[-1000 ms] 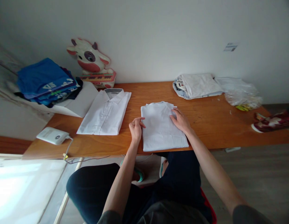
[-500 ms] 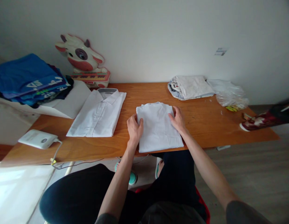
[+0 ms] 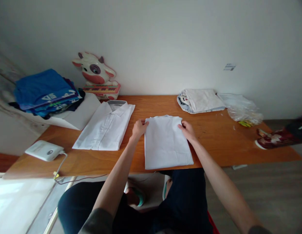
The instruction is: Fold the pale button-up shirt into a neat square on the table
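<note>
Wooden table [image 3: 214, 143] spans the middle of the frame, its near edge running across the lower centre; white wall behind it.

Folded white shirt [image 3: 165, 143] lies flat at centre frame, its lower edge at the table's near edge. Both hands sit at its upper corners, so the cloth stretches between them and down toward the person.

Left hand [image 3: 138, 127], just left of centre: fingers curled onto the shirt's upper left corner, pinching the edge of the cloth.

Right hand [image 3: 188, 129], just right of centre: fingers bent onto the upper right corner, resting on the fabric; whether it grips or only presses cannot be told.

Second folded white collared shirt [image 3: 106, 126] lies left of centre, well apart from the left hand, collar toward the wall.

Stack of blue garments [image 3: 45, 92] at upper left, on a white sheet.

Folded pale clothes [image 3: 201, 100] at upper right of the table, a crumpled clear plastic bag [image 3: 241, 105] just beside them.

Cow-shaped toy [image 3: 96, 73] stands against the wall, upper left of centre.

Small white device [image 3: 44, 150] with a cable at the table's left end.
</note>
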The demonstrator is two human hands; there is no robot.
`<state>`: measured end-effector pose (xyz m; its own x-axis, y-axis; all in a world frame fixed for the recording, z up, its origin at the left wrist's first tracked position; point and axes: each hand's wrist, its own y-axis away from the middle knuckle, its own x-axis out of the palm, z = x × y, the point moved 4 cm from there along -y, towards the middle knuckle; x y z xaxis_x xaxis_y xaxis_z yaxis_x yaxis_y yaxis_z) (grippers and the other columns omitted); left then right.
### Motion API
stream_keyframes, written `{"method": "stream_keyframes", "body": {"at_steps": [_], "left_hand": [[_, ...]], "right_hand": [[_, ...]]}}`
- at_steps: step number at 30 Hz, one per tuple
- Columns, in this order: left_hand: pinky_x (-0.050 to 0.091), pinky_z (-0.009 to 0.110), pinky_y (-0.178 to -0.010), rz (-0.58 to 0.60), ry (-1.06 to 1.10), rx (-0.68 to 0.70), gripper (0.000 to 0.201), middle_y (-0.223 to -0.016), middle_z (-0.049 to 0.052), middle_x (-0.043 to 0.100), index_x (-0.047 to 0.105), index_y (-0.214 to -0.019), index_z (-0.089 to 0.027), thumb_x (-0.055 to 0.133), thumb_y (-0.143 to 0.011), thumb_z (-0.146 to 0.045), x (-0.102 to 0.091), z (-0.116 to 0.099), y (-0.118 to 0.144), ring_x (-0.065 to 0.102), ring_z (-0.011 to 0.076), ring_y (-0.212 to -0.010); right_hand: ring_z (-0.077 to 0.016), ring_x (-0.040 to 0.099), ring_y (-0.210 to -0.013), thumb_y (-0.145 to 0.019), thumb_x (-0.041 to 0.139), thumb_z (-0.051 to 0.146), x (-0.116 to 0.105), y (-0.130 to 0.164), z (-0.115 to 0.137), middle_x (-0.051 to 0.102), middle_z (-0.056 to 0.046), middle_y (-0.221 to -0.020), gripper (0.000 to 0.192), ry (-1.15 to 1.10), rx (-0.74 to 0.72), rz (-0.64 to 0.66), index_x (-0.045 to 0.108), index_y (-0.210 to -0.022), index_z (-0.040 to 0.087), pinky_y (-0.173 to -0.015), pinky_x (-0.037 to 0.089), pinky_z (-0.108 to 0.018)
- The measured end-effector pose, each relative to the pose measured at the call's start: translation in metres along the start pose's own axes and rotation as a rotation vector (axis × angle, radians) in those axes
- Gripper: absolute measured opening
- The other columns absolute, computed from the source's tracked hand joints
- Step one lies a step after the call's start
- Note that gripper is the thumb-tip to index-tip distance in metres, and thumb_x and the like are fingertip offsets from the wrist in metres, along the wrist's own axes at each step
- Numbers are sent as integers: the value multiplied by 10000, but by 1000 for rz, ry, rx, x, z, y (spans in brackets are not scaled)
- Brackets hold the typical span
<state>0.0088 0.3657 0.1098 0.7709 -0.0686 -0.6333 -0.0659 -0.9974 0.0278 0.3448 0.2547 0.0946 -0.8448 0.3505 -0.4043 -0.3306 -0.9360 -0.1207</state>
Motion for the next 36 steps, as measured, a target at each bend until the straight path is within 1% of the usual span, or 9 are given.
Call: {"method": "stream_keyframes", "body": {"at_steps": [2, 5, 9, 12, 17, 21, 27, 32, 36], "left_hand": [[542, 310, -862, 10, 46, 9, 317, -1161, 126, 810, 738, -1154, -167, 695, -922, -378, 2, 5, -12, 758, 263, -1075], [545, 281, -781, 32, 105, 5, 312, -1115, 118, 807, 729, -1156, -145, 692, -903, -325, 5, 12, -21, 759, 244, -1003], [526, 262, -620, 125, 191, -18, 278, -832, 69, 773, 750, -931, -145, 682, -911, -414, 7, 9, -25, 726, 206, -722], [550, 264, -600, 151, 246, -22, 343, -769, 47, 747, 744, -905, -153, 636, -943, -477, 7, 5, -26, 711, 187, -668], [606, 335, -752, 41, 198, 16, 250, -884, 75, 787, 750, -1021, -175, 732, -887, -385, 7, 2, -30, 769, 249, -847], [567, 399, -978, -110, 112, 81, 287, -1108, 115, 802, 717, -1137, -215, 756, -878, -332, 5, 2, -27, 755, 293, -1102], [589, 378, -934, -214, 98, 143, 370, -1126, 108, 792, 591, -1285, -215, 694, -951, -338, -1, 8, -10, 780, 246, -1011], [610, 382, -937, -193, 80, 220, 485, -1228, 123, 762, 550, -1289, -214, 771, -857, -203, -4, 7, -5, 773, 252, -1053], [539, 491, -1111, -229, 18, 273, 435, -1332, 149, 705, 571, -1285, -218, 725, -880, -179, -6, -10, 8, 692, 310, -1254]], "right_hand": [[-216, 699, -857, -757, 696, 415, 2, -6, 0, 777, -41, -980, 355, -193, 111, 48, 658, -1050, 218, -764, 537, -311], [-205, 704, -829, -674, 724, 289, 3, -19, 1, 790, -33, -974, 443, -266, 256, 51, 675, -1107, 211, -695, 515, -279], [-213, 711, -882, -714, 781, 344, 6, -36, 8, 801, -51, -1019, 328, -226, 236, 139, 753, -1001, 190, -734, 525, -285], [-194, 699, -843, -720, 789, 370, 8, -42, 9, 791, -28, -970, 302, -269, 197, 139, 742, -961, 194, -750, 531, -286], [-194, 698, -816, -677, 794, 270, 10, -48, -1, 782, -26, -943, 289, -242, 225, 115, 707, -942, 193, -748, 544, -299], [-220, 729, -908, -693, 785, 216, 10, -54, -3, 797, -77, -1074, 402, -240, 227, 93, 707, -1085, 179, -807, 568, -330], [-232, 727, -1072, -759, 769, 239, 8, -47, -7, 754, -117, -1258, 569, -220, 198, -2, 616, -1305, 195, -953, 589, -394], [-246, 719, -1136, -759, 679, 160, 8, -43, -13, 717, -110, -1311, 828, -100, 66, 12, 429, -1545, 231, -1013, 592, -456], [-285, 581, -1401, -830, 628, 147, 5, -33, 13, 606, -141, -1500, 851, 212, -171, -35, 365, -1634, 238, -1221, 448, -538]]}}
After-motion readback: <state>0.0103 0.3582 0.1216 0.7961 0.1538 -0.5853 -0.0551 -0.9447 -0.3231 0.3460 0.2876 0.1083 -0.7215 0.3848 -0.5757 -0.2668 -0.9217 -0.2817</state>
